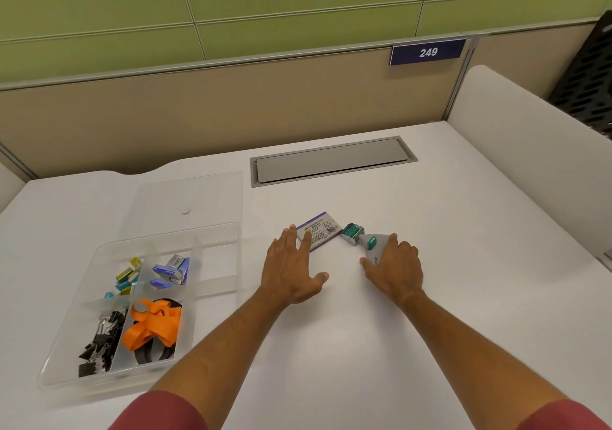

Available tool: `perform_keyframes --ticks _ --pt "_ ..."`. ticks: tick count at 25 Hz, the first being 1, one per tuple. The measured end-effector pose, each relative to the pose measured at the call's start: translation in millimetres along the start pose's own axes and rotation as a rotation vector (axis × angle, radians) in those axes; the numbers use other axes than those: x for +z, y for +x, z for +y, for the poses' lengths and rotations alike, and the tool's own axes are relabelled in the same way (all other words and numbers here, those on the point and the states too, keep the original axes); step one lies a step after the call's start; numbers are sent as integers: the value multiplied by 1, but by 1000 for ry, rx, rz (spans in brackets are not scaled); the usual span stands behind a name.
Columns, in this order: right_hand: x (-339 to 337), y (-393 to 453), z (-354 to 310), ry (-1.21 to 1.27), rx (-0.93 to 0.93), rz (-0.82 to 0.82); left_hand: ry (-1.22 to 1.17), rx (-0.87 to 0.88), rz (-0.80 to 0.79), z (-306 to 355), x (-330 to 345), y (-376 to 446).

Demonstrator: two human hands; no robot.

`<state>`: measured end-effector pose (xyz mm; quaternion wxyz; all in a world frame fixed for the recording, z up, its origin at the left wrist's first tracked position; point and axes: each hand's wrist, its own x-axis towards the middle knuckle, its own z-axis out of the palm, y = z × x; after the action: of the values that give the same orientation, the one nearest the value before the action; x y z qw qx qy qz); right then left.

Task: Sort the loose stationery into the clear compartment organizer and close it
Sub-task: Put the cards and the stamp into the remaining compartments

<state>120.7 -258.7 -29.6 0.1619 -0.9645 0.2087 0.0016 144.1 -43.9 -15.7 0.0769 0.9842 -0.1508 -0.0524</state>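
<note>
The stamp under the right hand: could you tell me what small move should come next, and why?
Probably close the right hand around the stamp and lift it. The fingers already rest on its grey handle, not yet closed. It lies loose on the desk, outside the organizer, whose lid is open.

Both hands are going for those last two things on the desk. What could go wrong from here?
The left hand only has fingertips on the flat packet, which lies flush on the desk and may slide rather than lift. The right hand covers just the grey handle of the stamp, so its heavier teal end could tip. The organizer has its lid open behind; a passing arm might knock it.
</note>
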Motion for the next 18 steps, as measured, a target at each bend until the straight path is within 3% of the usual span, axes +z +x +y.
perform_keyframes --ticks 12,18 --pt "-14 21 12 151 252 -128 -267 -145 -54 7 3 39" --pt "-27 23 24 301 277 -116 -223 -132 -99 9 -1 65"
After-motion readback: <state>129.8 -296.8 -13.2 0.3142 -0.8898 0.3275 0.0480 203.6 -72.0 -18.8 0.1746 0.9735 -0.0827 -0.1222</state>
